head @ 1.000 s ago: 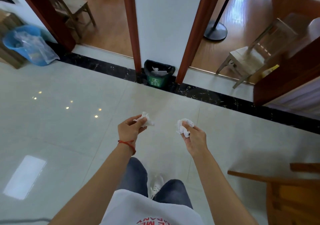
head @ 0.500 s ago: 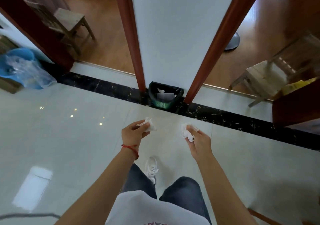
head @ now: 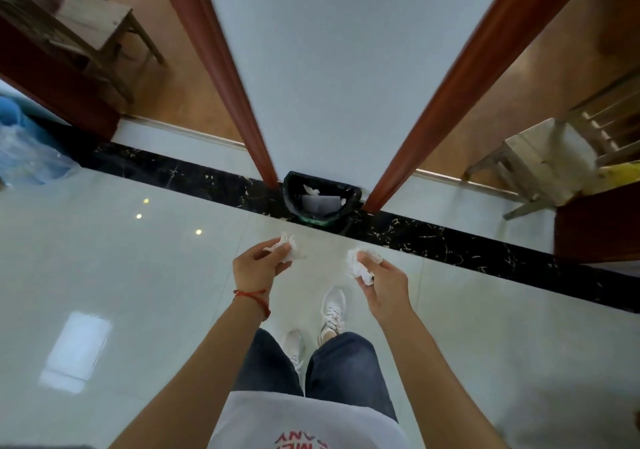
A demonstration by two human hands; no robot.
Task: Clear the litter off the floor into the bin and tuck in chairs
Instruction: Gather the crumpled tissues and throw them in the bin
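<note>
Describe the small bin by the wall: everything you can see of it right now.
The bin is small, lined with a black bag folded over its rim; a green body shows at the lower front. It stands upright and open on the dark marble strip, against the white wall section between two reddish door frames. White crumpled paper lies inside. Neither hand touches it.

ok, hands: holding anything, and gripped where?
Both are. Left hand pinches a crumpled white tissue between thumb and fingertips at its near edge. Right hand holds another tissue wad in its fingertips, around its middle.
</note>
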